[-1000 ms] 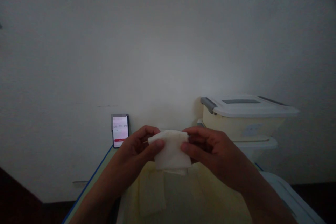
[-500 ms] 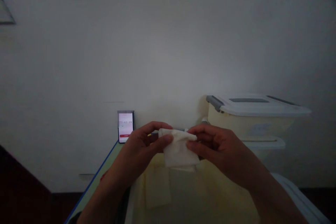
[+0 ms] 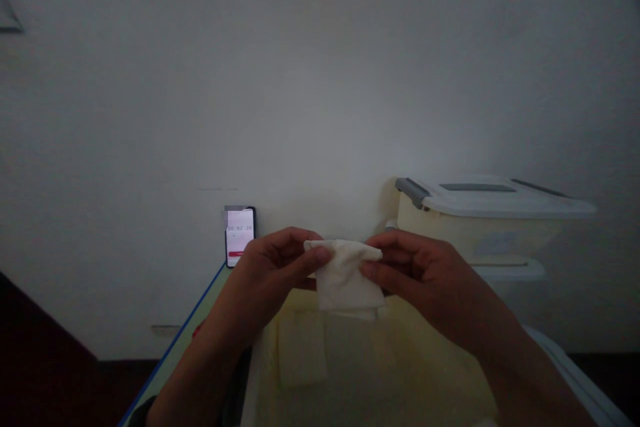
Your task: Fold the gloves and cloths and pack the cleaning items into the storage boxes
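My left hand and my right hand hold a small folded white cloth between them, lifted in front of me. Each hand pinches one top corner, thumb in front and fingers behind. The cloth hangs down a short way above an open pale yellow bin that fills the bottom of the view. Light fabric pieces lie inside that bin.
A lit phone leans upright against the white wall at the table's far left corner. Two stacked lidded plastic boxes stand at the right by the wall. The table's blue edge runs down to the left. The room is dim.
Both hands with the cloth have risen slightly and shifted right in view. The cloth looks a little more gathered between the fingers. The grip is unchanged.
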{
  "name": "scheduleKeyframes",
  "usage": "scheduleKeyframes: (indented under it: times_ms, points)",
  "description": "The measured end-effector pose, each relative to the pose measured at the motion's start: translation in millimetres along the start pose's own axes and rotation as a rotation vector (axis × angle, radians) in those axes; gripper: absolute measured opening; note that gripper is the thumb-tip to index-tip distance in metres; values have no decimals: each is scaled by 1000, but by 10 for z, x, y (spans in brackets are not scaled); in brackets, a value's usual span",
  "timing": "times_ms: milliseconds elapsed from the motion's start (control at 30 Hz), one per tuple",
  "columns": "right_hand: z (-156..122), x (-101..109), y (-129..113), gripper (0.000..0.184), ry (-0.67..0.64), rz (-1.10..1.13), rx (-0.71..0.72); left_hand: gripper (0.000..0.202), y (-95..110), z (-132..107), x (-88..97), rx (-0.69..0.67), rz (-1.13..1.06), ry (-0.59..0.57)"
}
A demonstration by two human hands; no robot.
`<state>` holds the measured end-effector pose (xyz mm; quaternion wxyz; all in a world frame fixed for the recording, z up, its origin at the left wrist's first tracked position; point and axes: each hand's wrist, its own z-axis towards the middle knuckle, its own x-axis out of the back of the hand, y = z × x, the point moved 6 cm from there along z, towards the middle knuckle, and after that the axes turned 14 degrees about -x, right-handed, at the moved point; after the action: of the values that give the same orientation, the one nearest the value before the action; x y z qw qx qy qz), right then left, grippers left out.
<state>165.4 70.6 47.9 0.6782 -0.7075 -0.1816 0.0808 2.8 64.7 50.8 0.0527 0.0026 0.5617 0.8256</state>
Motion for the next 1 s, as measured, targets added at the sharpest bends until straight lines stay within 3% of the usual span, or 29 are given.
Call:
scheduleKeyframes:
  times_ms: [133,500,633,833,1000]
  points:
    - [-3,-22,18,15,-28,12,-8,15,7,-3,16,-8,37,21]
    - [-6,-6,25,15,-13,26,-14,33,0,-14,-95,-24,187,-249]
    - [-6,-5,26,15,13,19,-11,35,-4,-40,-125,-28,181,-323]
    - [-6,-7,30,14,42,4,-3,32,-22,-116,-108,-89,360,-381]
    - [-5,19,27,14,85,-22,0,29,-65,-117,-174,-48,190,-435]
